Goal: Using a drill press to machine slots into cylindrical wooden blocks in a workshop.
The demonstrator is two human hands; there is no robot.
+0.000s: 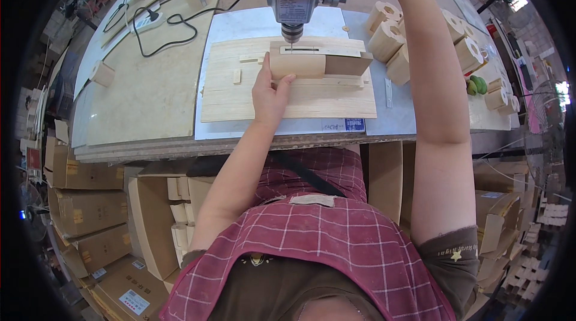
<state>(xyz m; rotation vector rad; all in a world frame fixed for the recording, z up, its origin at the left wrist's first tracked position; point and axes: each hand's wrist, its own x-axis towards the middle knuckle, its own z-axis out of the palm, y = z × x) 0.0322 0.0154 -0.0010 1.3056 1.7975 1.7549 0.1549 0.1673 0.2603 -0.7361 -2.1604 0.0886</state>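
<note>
My left hand grips the left end of a pale, curved wooden piece, its thumb along the near side and its fingers at the end. The piece lies in a wooden jig board with strips fixed on it. Along the top of the piece is a narrow dark slot in a light strip. The bench drill's chuck stands over it, with a thin bit reaching down to the slot's left part. My right arm stretches up past the drill's right side; its hand is beyond the upper edge.
Several hollow wooden cylinders stand at the right of the bench, near green fruit. A small metal ruler lies beside the jig. A black cable and power strip are at the left. Cardboard boxes flank me below.
</note>
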